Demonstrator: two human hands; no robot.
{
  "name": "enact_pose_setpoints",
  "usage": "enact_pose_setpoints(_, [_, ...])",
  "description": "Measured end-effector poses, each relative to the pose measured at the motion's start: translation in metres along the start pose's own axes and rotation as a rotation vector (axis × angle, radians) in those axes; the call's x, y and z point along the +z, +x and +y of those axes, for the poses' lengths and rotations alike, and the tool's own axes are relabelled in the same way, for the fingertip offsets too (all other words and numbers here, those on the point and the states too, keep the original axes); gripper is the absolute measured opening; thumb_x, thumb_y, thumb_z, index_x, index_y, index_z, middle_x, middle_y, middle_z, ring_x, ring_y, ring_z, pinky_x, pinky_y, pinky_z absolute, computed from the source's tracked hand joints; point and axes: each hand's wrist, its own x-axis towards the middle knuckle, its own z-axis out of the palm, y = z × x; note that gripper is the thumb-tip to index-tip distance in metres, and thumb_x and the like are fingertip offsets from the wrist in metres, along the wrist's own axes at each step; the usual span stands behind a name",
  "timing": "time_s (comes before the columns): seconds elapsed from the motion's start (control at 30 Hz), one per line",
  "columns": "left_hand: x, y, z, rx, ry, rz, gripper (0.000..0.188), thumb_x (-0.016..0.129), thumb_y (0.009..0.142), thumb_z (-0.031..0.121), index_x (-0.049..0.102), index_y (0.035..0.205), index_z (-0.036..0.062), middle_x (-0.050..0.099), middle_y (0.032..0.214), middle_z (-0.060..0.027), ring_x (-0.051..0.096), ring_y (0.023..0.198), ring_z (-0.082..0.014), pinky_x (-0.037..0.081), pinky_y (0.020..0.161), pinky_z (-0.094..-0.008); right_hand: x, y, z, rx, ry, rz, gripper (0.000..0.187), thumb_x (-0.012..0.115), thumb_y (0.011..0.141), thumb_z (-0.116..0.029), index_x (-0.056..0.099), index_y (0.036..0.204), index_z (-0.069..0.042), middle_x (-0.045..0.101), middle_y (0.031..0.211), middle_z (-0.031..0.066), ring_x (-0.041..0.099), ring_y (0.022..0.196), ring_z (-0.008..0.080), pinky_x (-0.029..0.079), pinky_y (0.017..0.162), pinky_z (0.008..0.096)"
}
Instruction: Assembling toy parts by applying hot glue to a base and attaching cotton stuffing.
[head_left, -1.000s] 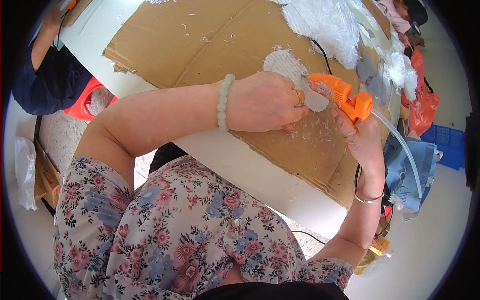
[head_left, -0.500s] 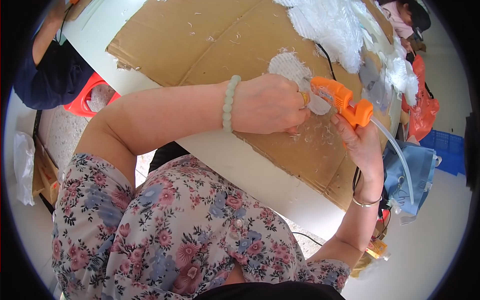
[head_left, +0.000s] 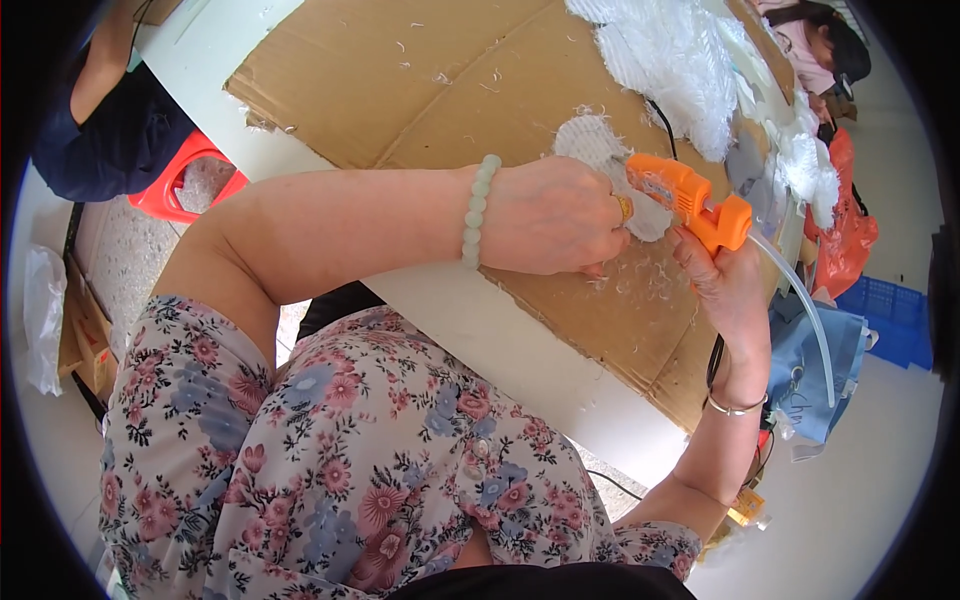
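My right hand (head_left: 728, 288) is wrapped around the handle of an orange hot glue gun (head_left: 675, 188), whose nozzle end tilts toward my left hand. A long translucent glue stick (head_left: 803, 290) sticks out of its back end and droops to the right. My left hand (head_left: 558, 218), closed with its fingers curled, grips a flat, white, textured, sole-shaped piece (head_left: 590, 142). Part of that piece shows beyond my knuckles and part beneath the gun. My left fingertips and the nozzle tip are mostly hidden.
Brown cardboard (head_left: 440, 85) strewn with white threads covers the white table (head_left: 480, 325). White fluffy pieces (head_left: 668, 70) are heaped at the far right. A black cord (head_left: 664, 128) runs behind the gun. Beyond the right edge hangs a blue bag (head_left: 818, 365); two other people sit nearby.
The whole view has shifted slightly, so things lie a little further right and lower. Both hands keep their hold on the white piece and the glue gun.
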Motion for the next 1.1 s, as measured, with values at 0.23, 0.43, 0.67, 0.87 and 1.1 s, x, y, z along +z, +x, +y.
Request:
enact_pose_setpoints(0.23, [0.002, 0.000, 0.000, -0.012, -0.013, -0.015, 0.030, 0.065, 0.074, 0.032, 0.059, 0.087, 0.0052, 0.056, 0.081, -0.0048, 0.057, 0.072, -0.0174, 0.048, 0.063, -0.0284, 0.003, 0.011, 0.000, 0.007, 0.044, 0.006, 0.026, 0.063, 0.084, -0.020, 0.054, 0.096, 0.000, 0.052, 0.070, -0.0026, 0.045, 0.059, 0.0048, 0.036, 0.052, 0.0194])
enact_pose_setpoints(0.43, [0.002, 0.000, -0.001, -0.007, -0.025, 0.004, 0.030, 0.065, 0.073, 0.031, 0.060, 0.086, 0.0052, 0.055, 0.081, -0.0049, 0.057, 0.072, -0.0176, 0.048, 0.063, -0.0288, 0.003, 0.022, -0.005, -0.049, -0.027, -0.023, 0.027, 0.063, 0.083, -0.021, 0.054, 0.096, 0.001, 0.052, 0.068, -0.0022, 0.046, 0.058, 0.0046, 0.036, 0.051, 0.0189])
enact_pose_setpoints(0.67, [0.001, -0.001, 0.000, -0.025, -0.059, -0.004, 0.031, 0.067, 0.072, 0.031, 0.060, 0.087, 0.0047, 0.055, 0.083, -0.0058, 0.057, 0.073, -0.0181, 0.048, 0.065, -0.0298, 0.007, 0.025, -0.009, -0.034, 0.024, -0.019, 0.026, 0.065, 0.082, -0.022, 0.055, 0.094, 0.000, 0.052, 0.066, -0.0018, 0.046, 0.054, 0.0050, 0.036, 0.047, 0.0197])
enact_pose_setpoints(0.87, [0.002, 0.000, -0.001, -0.007, -0.056, 0.024, 0.030, 0.066, 0.072, 0.030, 0.060, 0.086, 0.0046, 0.056, 0.084, -0.0064, 0.058, 0.073, -0.0184, 0.048, 0.064, -0.0298, 0.006, 0.023, -0.002, -0.078, 0.089, -0.005, 0.025, 0.064, 0.083, -0.020, 0.055, 0.095, 0.000, 0.054, 0.071, 0.0002, 0.049, 0.061, 0.0066, 0.039, 0.054, 0.0215])
enact_pose_setpoints(1.1, [-0.001, 0.000, -0.001, -0.022, -0.057, -0.009, 0.028, 0.066, 0.072, 0.030, 0.060, 0.084, 0.0050, 0.056, 0.082, -0.0054, 0.058, 0.071, -0.0182, 0.048, 0.063, -0.0294, -0.002, 0.015, 0.002, 0.059, 0.155, 0.013, 0.021, 0.064, 0.079, -0.011, 0.054, 0.094, 0.002, 0.054, 0.076, 0.0022, 0.048, 0.066, 0.0100, 0.041, 0.060, 0.0240])
